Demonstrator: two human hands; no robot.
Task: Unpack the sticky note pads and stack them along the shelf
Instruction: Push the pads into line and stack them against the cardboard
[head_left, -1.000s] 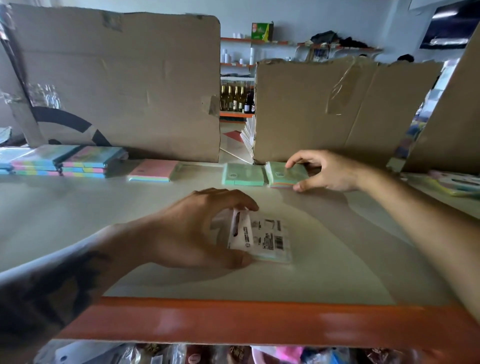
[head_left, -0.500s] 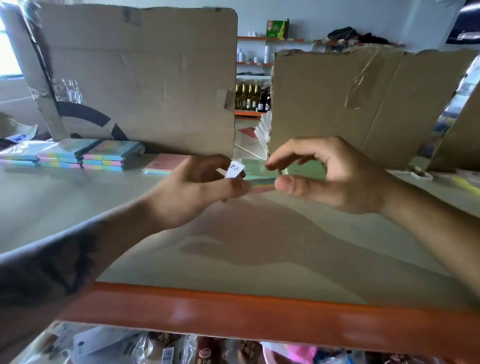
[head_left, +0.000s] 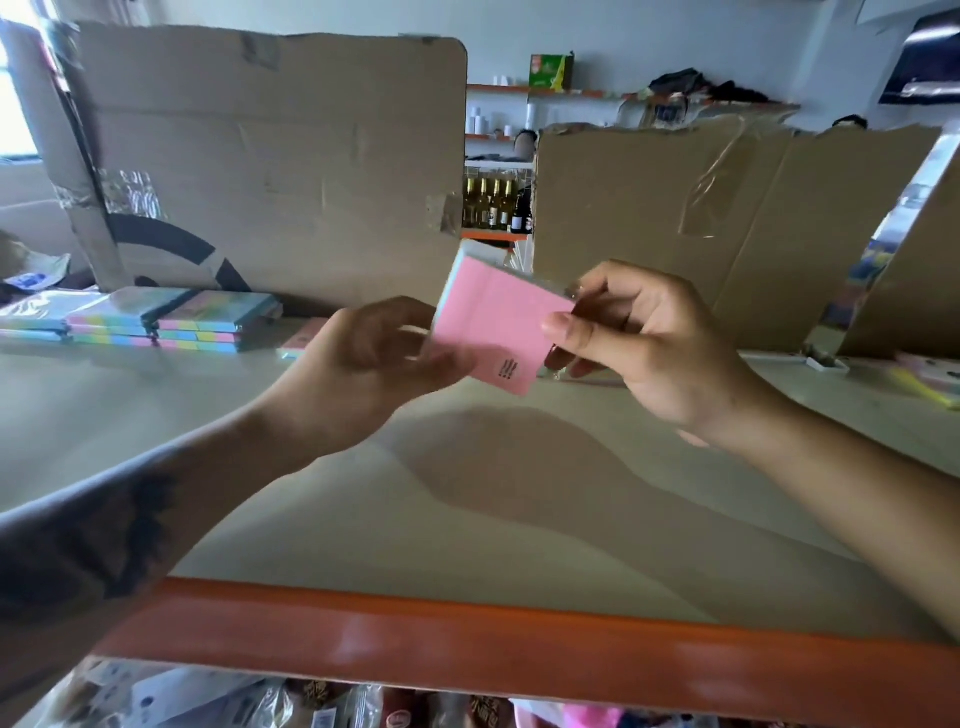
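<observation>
Both grips pinch one pink sticky note pad (head_left: 493, 325), left hand (head_left: 363, 364) at nine o'clock, right hand (head_left: 639, 343) at three, lifted tilted above the shelf (head_left: 467, 519), probably to strip its wrap before stacking by the piles (head_left: 171, 322) at ten.

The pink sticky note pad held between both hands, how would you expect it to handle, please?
The pink sticky note pad probably feels light: the left hand and right hand hold it by fingertips alone. It looks fairly stiff, staying flat while tilted. Its clear wrap looks glossy, so perhaps slippery.
</observation>
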